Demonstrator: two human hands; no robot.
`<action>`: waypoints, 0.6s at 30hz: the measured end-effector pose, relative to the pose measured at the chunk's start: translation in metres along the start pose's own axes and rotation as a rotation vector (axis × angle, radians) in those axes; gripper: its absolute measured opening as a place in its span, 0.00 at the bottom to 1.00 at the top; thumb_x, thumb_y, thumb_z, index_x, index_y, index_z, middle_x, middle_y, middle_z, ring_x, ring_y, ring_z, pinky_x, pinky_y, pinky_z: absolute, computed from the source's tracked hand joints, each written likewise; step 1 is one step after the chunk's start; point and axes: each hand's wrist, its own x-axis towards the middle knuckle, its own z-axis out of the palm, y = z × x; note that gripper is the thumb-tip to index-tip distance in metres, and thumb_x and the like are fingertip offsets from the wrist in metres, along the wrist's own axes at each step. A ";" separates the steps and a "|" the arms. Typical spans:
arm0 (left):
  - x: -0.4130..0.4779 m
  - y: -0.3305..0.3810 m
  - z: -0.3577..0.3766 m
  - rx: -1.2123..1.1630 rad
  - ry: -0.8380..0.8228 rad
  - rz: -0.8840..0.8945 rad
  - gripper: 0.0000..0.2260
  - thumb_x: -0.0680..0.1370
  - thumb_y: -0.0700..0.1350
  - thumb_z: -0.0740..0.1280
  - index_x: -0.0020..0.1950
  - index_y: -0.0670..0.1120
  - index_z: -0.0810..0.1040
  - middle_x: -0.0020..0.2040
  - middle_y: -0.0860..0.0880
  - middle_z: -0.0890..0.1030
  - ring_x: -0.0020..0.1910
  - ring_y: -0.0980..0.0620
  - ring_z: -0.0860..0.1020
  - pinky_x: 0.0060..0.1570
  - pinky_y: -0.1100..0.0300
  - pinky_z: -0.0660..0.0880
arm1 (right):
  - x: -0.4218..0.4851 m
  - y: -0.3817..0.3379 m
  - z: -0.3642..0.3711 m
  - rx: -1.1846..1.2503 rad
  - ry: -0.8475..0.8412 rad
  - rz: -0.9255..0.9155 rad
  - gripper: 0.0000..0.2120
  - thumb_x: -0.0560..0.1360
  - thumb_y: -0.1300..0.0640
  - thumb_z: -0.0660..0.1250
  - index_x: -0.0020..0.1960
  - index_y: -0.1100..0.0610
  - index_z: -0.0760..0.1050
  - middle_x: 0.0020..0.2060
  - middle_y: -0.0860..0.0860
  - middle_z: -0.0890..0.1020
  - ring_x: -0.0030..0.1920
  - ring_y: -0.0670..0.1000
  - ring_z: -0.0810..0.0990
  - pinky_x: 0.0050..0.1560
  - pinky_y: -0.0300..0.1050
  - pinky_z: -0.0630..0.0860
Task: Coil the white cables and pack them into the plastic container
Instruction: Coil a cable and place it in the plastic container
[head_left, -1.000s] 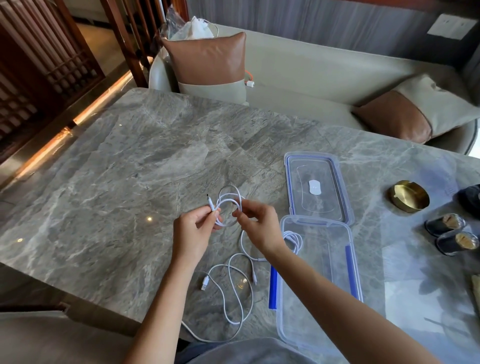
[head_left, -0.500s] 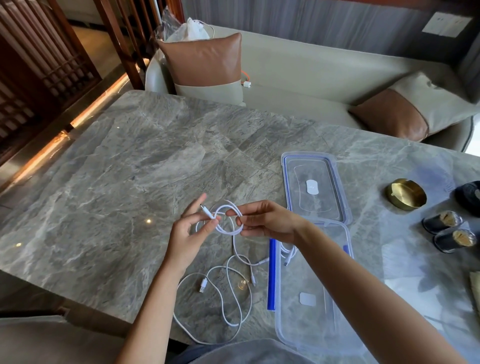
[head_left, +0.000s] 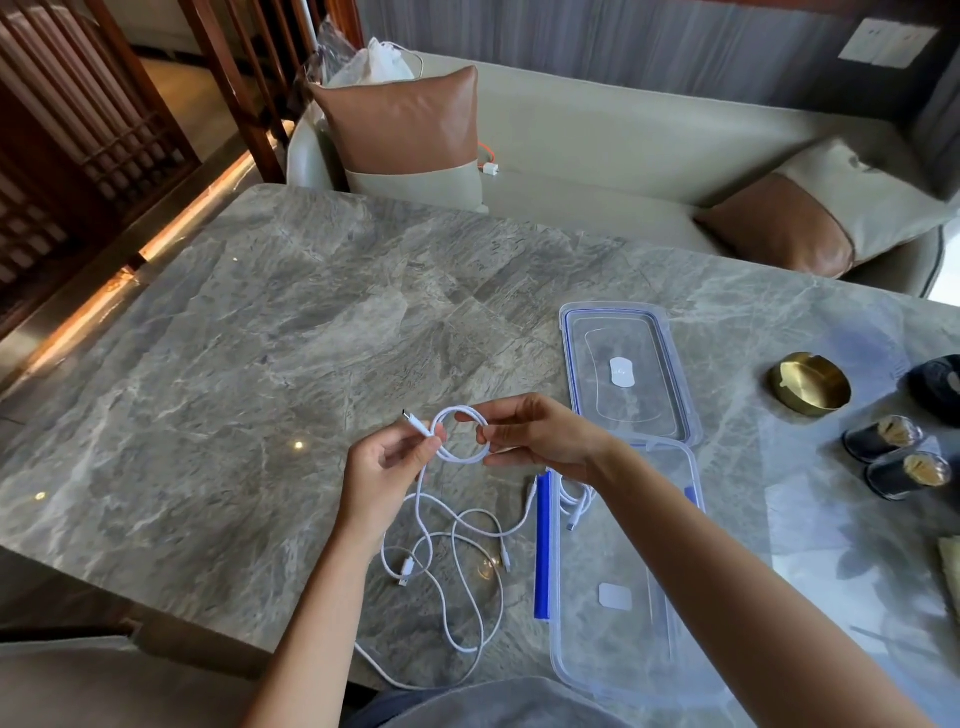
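A white cable (head_left: 462, 457) forms one small loop held between both hands above the marble table. My left hand (head_left: 387, 467) pinches the loop's left side, with the plug end sticking out up and to the left. My right hand (head_left: 540, 434) grips the right side of the loop. The cable's loose tail (head_left: 467, 587) lies in tangled curves on the table below and runs off the near edge. The clear plastic container (head_left: 628, 623) with blue clips sits at the right under my right forearm. A coiled white cable (head_left: 574, 501) lies in its far left corner.
The container's clear lid (head_left: 626, 374) lies flat beyond the container. A brass dish (head_left: 810, 382) and two small dark jars (head_left: 893, 454) stand at the right. A beige sofa with brown cushions (head_left: 400, 119) runs behind the table.
The loop has dropped lower and turned flatter. My right hand has shifted from below the coil to its right side, and my left hand has changed its pinch on the plug end.
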 end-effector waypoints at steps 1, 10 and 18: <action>-0.001 0.000 0.002 0.001 0.014 -0.006 0.05 0.72 0.39 0.70 0.40 0.49 0.83 0.35 0.55 0.84 0.35 0.60 0.78 0.35 0.67 0.75 | 0.000 -0.001 0.000 -0.003 0.002 -0.001 0.16 0.77 0.68 0.61 0.64 0.62 0.74 0.39 0.51 0.77 0.42 0.46 0.79 0.44 0.34 0.80; -0.005 0.006 0.012 -0.091 0.099 -0.080 0.08 0.73 0.35 0.69 0.47 0.47 0.80 0.31 0.53 0.80 0.26 0.59 0.73 0.29 0.66 0.75 | 0.004 0.008 0.002 0.062 0.049 -0.058 0.15 0.76 0.68 0.62 0.59 0.56 0.77 0.38 0.49 0.77 0.39 0.42 0.77 0.42 0.35 0.79; 0.001 0.005 0.012 -0.173 0.072 -0.298 0.05 0.72 0.41 0.70 0.46 0.41 0.82 0.28 0.53 0.78 0.27 0.59 0.75 0.33 0.67 0.76 | 0.007 0.019 0.006 0.202 0.150 -0.100 0.13 0.76 0.68 0.63 0.56 0.56 0.79 0.37 0.49 0.80 0.38 0.43 0.80 0.41 0.37 0.80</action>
